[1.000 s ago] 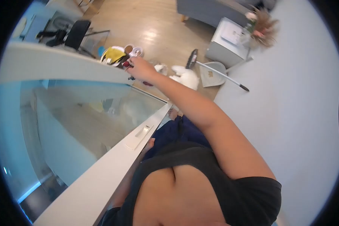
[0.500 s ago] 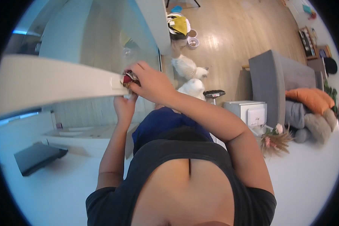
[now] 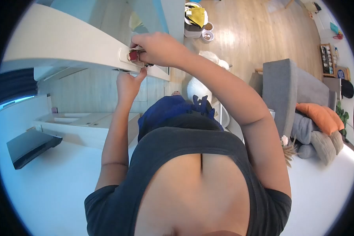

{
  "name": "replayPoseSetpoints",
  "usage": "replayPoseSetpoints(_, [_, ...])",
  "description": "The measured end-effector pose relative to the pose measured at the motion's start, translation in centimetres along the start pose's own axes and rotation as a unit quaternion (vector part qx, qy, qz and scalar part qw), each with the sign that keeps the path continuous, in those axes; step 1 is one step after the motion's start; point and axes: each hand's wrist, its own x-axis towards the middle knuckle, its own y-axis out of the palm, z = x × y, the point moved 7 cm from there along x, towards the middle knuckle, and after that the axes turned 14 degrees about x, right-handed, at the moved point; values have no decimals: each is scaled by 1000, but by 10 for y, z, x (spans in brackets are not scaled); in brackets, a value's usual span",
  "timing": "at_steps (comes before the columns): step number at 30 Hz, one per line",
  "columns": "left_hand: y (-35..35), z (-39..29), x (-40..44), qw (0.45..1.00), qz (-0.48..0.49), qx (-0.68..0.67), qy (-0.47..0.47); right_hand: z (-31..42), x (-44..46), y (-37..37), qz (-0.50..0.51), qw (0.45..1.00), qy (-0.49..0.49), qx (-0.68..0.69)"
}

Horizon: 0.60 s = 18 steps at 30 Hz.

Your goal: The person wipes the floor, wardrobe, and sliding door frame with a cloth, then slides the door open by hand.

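A white-framed glass door (image 3: 74, 37) crosses the upper left of the head view. My right hand (image 3: 157, 47) is closed around a bunch of keys (image 3: 134, 56) with a red piece on it, held against the lock plate on the door frame. Just below it, my left hand (image 3: 129, 83) reaches up to the door's edge, its thumb near the keys. The left fingers pass behind the frame, so whether they grip it is hidden.
A white cat (image 3: 200, 87) is on the wooden floor right of the door. Two bowls (image 3: 208, 36) and a yellow cloth (image 3: 196, 16) lie farther up. A grey sofa (image 3: 279, 86) with an orange cushion (image 3: 320, 118) stands at right; a dark screen (image 3: 31, 147) is at left.
My right hand, holding the keys, has come left to the door's lock plate and then shifted up with the door in view. My left hand has risen beside it. The view has turned right.
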Motion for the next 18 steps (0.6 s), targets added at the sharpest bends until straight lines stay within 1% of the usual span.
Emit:
replayPoseSetpoints(1, [-1, -2, 4, 1000, -14, -3, 5, 0, 7, -4, 14, 1000, -21, -8])
replayPoseSetpoints(2, [-4, -3, 6, 1000, -27, -5, 8, -2, 12, -9, 12, 1000, -18, -8])
replayPoseSetpoints(3, [-5, -5, 7, 1000, -22, -5, 8, -1, 15, -9, 34, 999, -17, -13])
replayPoseSetpoints(4, [-4, -5, 9, 1000, 6, 6, -10, 1, 18, -10, 57, 998, -19, -20])
replayPoseSetpoints(5, [-2, -3, 12, 999, 32, 17, -29, 4, 20, -15, 58, 998, -20, -20])
replayPoseSetpoints(6, [-1, -2, 14, 999, 29, 17, -31, 8, 21, -18, 71, 997, -4, -20])
replayPoseSetpoints(7, [-2, -4, 16, 1000, -11, 1, 0, 10, 24, -20, 83, 996, 10, -21])
replayPoseSetpoints(8, [-4, -7, 19, 998, -53, -14, 31, 7, 28, -21, 84, 996, 4, -23])
replayPoseSetpoints(11, [0, -4, 20, 995, -89, -23, 29, 0, 32, -16, 93, 995, -10, -21])
replayPoseSetpoints(12, [-3, -8, 19, 995, -98, -22, 21, 2, 33, -20, 92, 995, -20, -16])
replayPoseSetpoints(14, [-8, -16, 13, 994, -97, -32, -30, 7, 31, -19, 106, 993, -44, -14])
replayPoseSetpoints(15, [-8, -16, 11, 992, -111, -31, -44, 6, 32, -17, 105, 993, -47, -12])
replayPoseSetpoints(16, [-7, -16, 8, 989, -126, -62, -53, 4, 33, -15, 107, 993, -50, -9])
replayPoseSetpoints(17, [-6, -15, 6, 983, -144, -92, -64, 4, 33, -12, 127, 990, -66, -9])
replayPoseSetpoints(18, [-7, -12, 1, 979, -162, -91, -87, 3, 34, -11, 131, 989, -69, -14])
